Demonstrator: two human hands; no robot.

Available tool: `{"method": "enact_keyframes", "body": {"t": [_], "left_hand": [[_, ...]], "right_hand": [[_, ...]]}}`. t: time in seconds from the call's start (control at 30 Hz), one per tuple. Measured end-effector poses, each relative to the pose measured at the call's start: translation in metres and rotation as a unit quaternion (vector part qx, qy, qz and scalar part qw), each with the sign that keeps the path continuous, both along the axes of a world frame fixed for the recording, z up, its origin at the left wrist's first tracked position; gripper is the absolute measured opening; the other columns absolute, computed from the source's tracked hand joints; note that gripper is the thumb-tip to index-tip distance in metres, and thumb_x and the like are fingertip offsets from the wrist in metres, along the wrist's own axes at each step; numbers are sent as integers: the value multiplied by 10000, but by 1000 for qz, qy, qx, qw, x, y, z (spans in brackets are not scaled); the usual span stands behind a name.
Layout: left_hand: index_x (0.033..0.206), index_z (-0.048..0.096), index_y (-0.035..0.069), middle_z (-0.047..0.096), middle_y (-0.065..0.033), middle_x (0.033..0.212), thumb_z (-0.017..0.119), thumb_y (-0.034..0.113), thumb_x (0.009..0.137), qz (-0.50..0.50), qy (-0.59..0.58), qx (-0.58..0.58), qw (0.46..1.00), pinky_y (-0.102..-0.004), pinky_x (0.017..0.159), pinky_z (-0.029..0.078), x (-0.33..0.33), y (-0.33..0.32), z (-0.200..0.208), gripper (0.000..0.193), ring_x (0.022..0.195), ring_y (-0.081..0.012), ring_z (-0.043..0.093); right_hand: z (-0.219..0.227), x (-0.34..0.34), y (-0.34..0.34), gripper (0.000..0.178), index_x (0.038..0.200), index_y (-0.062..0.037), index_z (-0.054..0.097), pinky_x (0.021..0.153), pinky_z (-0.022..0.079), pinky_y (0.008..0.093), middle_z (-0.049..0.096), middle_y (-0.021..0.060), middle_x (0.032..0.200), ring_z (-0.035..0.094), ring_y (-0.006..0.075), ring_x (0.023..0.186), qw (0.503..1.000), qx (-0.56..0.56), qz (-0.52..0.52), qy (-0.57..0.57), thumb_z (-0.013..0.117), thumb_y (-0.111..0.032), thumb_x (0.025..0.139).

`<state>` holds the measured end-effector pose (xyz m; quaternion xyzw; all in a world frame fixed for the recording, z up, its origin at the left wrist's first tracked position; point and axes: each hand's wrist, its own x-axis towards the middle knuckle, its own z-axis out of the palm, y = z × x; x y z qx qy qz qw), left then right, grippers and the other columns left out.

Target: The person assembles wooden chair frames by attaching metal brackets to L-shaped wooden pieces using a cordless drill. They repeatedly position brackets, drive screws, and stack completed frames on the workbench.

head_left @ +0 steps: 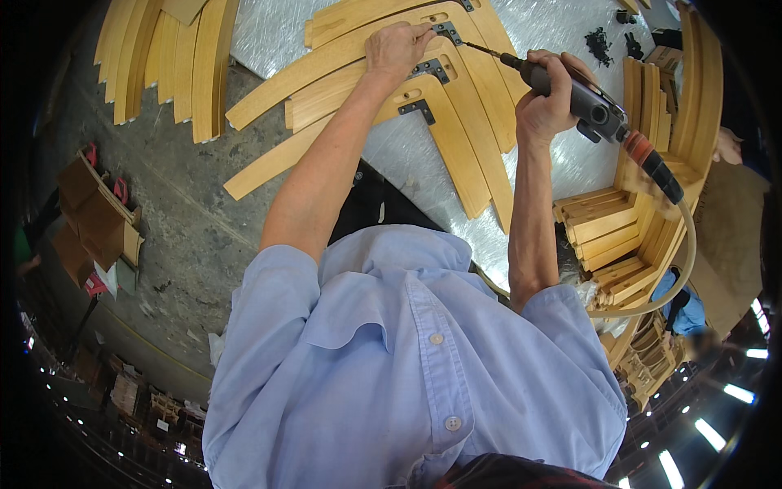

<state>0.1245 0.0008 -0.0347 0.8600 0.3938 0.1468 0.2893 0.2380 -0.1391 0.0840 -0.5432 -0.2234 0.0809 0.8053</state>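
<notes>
Silver-surfaced table (586,167), upper centre: bears honey-coloured curved wooden frames (460,163), fanned, apparently so their corners lie exposed. Upper right: my right hand (550,96) clasps the grey-and-black hose-fed power driver (593,107), its thin dark bit (482,50) slanting to a black metal corner bracket (445,31), upper centre. My left hand (397,50) is at it, probably to steady; whether those fingertips pinch anything, I can't tell.

At a silvery bench (399,159), a person's right hand (550,98) is aiming a hose-fed driver (596,112) at a black bracket (446,33) on an angled wooden frame (485,81), while the left hand (397,50) is reaching just beside it.
</notes>
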Motion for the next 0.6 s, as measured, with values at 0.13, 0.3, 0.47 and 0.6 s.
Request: {"method": "enact_keyframes", "body": {"t": [0.13, 0.3, 0.47, 0.6], "left_hand": [[1027, 742, 253, 680, -44, 801, 619, 424, 882, 0, 6, -8, 1000, -403, 663, 523, 0, 0, 1, 256, 764, -275, 663], [1027, 741, 282, 649, -37, 720, 610, 469, 866, 9, -19, 32, 999, -392, 601, 508, 1, 1, -5, 279, 684, -265, 645], [1016, 745, 260, 672, -46, 772, 626, 433, 872, 8, -1, -5, 1000, -404, 653, 519, 2, -1, -1, 254, 751, -274, 660], [1016, 745, 253, 672, -44, 771, 628, 426, 872, 8, -11, 3, 1000, -402, 650, 518, 1, 0, -3, 253, 750, -274, 659]], "right_hand": [[-4, -3, 3, 293, 1020, -27, 505, 837, 504, 327, 649, 131, 814, 665, 207, 775, 999, -32, 4, -11, 650, -54, 767], [-12, -2, 5, 278, 1015, -32, 517, 845, 490, 311, 636, 89, 836, 655, 177, 792, 998, -54, 4, -22, 650, -78, 775], [-14, -4, 9, 278, 1013, -41, 520, 845, 484, 312, 623, 76, 836, 645, 169, 790, 998, -64, -4, -12, 654, -85, 773], [-14, -6, 10, 277, 1012, -45, 521, 846, 483, 319, 628, 83, 837, 646, 173, 794, 998, -58, 1, -5, 652, -80, 769]]}}
